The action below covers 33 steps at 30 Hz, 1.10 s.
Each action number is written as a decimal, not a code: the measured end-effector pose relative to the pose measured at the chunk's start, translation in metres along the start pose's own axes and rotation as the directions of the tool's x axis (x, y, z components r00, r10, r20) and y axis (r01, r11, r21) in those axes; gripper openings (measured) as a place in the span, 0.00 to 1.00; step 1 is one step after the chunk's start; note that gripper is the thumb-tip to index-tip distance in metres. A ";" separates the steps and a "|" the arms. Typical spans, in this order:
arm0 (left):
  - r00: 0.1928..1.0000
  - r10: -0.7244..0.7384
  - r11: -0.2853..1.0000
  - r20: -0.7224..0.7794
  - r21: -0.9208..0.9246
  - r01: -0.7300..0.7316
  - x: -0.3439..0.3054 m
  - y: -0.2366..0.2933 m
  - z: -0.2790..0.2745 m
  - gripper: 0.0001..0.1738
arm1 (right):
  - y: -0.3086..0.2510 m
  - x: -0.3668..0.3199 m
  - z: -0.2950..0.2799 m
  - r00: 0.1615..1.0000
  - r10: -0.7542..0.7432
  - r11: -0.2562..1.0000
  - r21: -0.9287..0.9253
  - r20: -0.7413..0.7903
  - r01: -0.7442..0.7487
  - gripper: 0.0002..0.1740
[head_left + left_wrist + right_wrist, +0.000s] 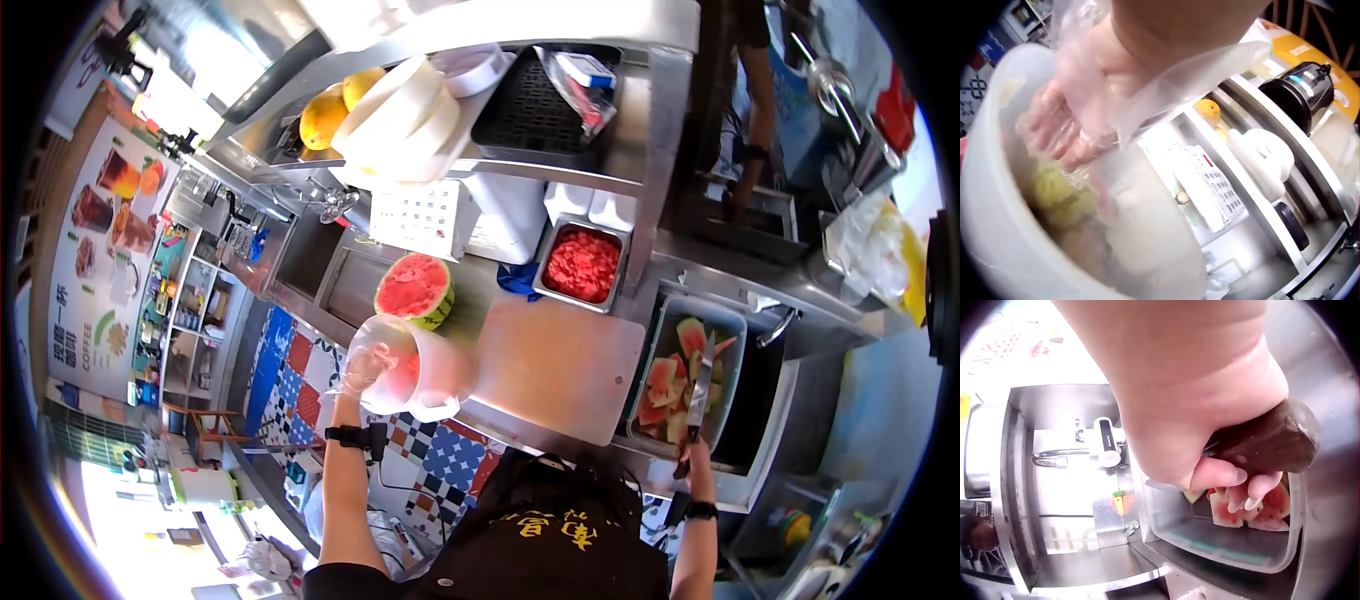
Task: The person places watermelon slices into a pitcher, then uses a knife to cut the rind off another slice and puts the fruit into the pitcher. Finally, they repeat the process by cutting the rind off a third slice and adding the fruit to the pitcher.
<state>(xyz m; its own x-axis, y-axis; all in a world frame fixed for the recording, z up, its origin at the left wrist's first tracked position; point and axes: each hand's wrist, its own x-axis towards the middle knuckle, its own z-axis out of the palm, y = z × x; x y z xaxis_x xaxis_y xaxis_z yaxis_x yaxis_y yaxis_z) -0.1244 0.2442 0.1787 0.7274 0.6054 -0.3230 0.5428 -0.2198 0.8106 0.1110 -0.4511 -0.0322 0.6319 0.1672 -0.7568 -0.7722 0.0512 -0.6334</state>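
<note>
Knife (702,392) in right hand (700,465), fingers wrapped round — left hand (366,368), fingers loosely bent — "COFFEE" poster (108,268).

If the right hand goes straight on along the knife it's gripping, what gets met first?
Leading with the knife, the right hand would probably meet the far rim of the plastic tub; height is unclear, so it might pass over.
</note>
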 end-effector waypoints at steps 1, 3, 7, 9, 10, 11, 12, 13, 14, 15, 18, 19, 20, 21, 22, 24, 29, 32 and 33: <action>0.987 0.157 0.981 -0.021 0.121 -0.154 0.005 0.003 -0.004 0.17 | -0.004 -0.010 0.003 0.999 0.025 1.000 -0.014 -0.031 -0.026 0.17; 0.955 0.289 0.931 -0.072 0.253 -0.263 -0.001 0.050 -0.004 0.17 | -0.009 -0.029 0.002 0.999 0.013 0.992 -0.128 -0.034 -0.018 0.20; 0.962 0.196 0.958 -0.187 -0.173 -0.229 -0.010 0.077 -0.040 0.17 | 0.003 -0.053 0.000 0.999 -0.038 0.952 -0.306 -0.007 0.034 0.21; 0.951 0.101 0.953 -0.292 -0.245 -0.177 -0.012 0.067 -0.062 0.17 | 0.016 -0.058 0.000 1.000 -0.028 0.935 -0.352 0.012 0.031 0.21; 0.941 0.095 0.937 -0.323 -0.289 -0.194 -0.012 0.053 -0.076 0.17 | 0.018 -0.059 0.006 0.999 -0.025 0.926 -0.376 0.025 0.033 0.22; 0.932 0.087 0.919 -0.352 -0.333 -0.211 -0.011 0.030 -0.089 0.17 | 0.021 -0.060 0.013 0.997 -0.044 0.894 -0.443 0.058 0.065 0.19; 0.923 0.077 0.898 -0.377 -0.376 -0.229 -0.010 0.008 -0.096 0.17 | 0.023 -0.059 0.021 0.993 -0.077 0.830 -0.546 0.093 0.116 0.18; 0.913 0.066 0.849 -0.402 -0.459 -0.263 -0.009 -0.010 -0.097 0.16 | 0.027 -0.058 0.031 0.986 -0.107 0.752 -0.639 0.128 0.165 0.17; 0.923 -0.036 0.812 -0.382 -0.550 -0.195 -0.002 -0.042 -0.102 0.20 | 0.032 -0.057 0.040 0.977 -0.135 0.662 -0.719 0.163 0.212 0.16; 0.925 -0.165 0.824 -0.342 -0.564 -0.061 0.004 -0.069 -0.094 0.24 | 0.037 -0.054 0.053 0.980 -0.126 0.660 -0.725 0.153 0.198 0.14; 0.943 -0.173 0.985 -0.284 -0.028 0.172 0.048 -0.203 -0.043 0.36 | 0.049 -0.049 0.093 0.989 -0.093 0.674 -0.723 0.119 0.151 0.10; 0.960 -0.108 0.987 -0.259 0.085 0.134 0.049 -0.205 -0.023 0.36 | 0.049 -0.053 0.108 0.991 -0.071 0.690 -0.712 0.111 0.129 0.09; 0.970 -0.037 0.992 -0.240 0.112 0.065 0.048 -0.191 -0.009 0.37 | 0.051 -0.057 0.118 0.994 -0.050 0.704 -0.702 0.101 0.107 0.08; 0.973 0.011 0.993 -0.231 0.118 0.017 0.049 -0.180 0.001 0.37 | 0.055 -0.056 0.122 0.993 -0.029 0.742 -0.663 0.113 0.098 0.08; 0.973 0.046 0.992 -0.224 0.121 -0.019 0.051 -0.169 0.006 0.38 | 0.058 -0.057 0.128 0.991 -0.011 0.780 -0.619 0.132 0.091 0.07; 0.974 0.090 0.991 -0.209 0.112 -0.067 0.056 -0.153 0.005 0.39 | 0.045 -0.083 0.165 0.996 -0.030 0.802 -0.593 0.080 0.072 0.08; 0.985 0.165 0.973 -0.049 -0.153 -0.171 0.093 -0.179 -0.010 0.43 | 0.057 -0.119 0.193 1.000 -0.019 0.759 -0.651 -0.008 0.009 0.10; 0.950 0.289 0.957 -0.121 0.029 -0.288 0.090 -0.179 -0.013 0.43 | 0.068 -0.145 0.211 0.998 -0.024 0.755 -0.655 -0.059 -0.020 0.10; 0.948 0.303 0.953 -0.100 -0.004 -0.304 0.092 -0.185 -0.010 0.44 | 0.072 -0.154 0.216 0.997 -0.044 0.738 -0.674 -0.066 -0.013 0.09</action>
<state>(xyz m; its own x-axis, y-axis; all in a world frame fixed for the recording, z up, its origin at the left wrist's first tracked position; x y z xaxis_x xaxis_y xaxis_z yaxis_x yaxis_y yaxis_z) -0.1623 0.3478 0.0038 0.8115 0.5842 -0.0117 0.2940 -0.3909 0.8722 -0.0563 -0.2607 0.0732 0.6680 0.0991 -0.7375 -0.5327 -0.6284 -0.5669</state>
